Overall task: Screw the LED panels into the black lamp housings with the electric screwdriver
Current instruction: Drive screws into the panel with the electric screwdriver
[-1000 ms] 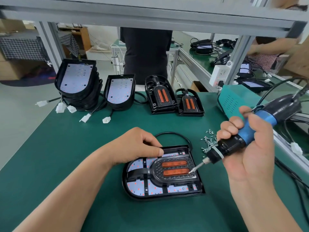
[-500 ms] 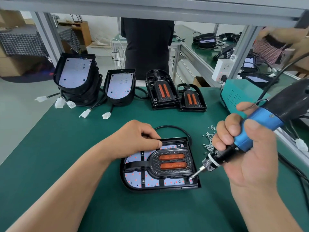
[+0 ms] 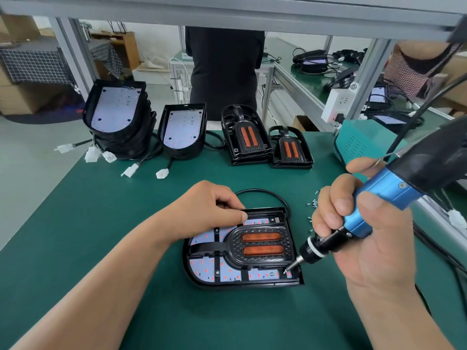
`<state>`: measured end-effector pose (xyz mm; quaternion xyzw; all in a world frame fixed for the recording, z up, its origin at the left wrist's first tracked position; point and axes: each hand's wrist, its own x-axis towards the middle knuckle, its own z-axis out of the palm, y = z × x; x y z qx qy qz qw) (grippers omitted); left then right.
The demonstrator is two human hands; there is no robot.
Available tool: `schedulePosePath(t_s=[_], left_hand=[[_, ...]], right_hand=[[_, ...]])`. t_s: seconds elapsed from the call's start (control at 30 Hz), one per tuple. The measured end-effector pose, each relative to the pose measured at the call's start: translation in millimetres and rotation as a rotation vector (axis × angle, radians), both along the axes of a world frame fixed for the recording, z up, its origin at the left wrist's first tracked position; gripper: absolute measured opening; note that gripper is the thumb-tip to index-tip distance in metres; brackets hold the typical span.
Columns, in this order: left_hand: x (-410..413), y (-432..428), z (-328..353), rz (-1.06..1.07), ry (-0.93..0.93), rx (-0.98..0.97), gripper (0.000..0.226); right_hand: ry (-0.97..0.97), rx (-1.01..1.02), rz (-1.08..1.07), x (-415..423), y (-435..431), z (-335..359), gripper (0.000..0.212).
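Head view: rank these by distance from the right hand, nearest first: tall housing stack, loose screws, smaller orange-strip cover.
1. Loose screws: on the mat just beyond the right hand, which grips the screwdriver.
2. Smaller orange-strip cover: back of the table, right of centre.
3. Tall housing stack: far back-left corner.

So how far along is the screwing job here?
Done: unclear; no plainly finished unit shows. In hand: the left hand holds the lamp housing while the right hand holds the bit of the screwdriver at its near right corner. Left: two stacks of housings with bare panels wait at the back.
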<state>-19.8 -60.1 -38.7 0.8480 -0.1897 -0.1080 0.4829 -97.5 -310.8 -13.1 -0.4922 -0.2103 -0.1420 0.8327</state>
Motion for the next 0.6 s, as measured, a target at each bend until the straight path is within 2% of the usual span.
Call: schedulePosePath(t_s=[0.17,0.33,0.6], left_hand=[[-0.7,-1.5,-2.0,0.009,0.010,-0.010,0.007],[0.1,-2.9,-4.1,0.012,0.008,-0.026,0.017],[0.3,-4.1,-6.2,0.015,-0.010,-0.031,0.013]], right_hand=[[-0.036,-0.015,0.106,-2.2,0.0,-0.1,0.032],[-0.040,-0.052,0.173,-2.6,1.9,3.3,0.048],[-0.052,-0.119,0.200,-5.1,7.6,8.5,0.040]])
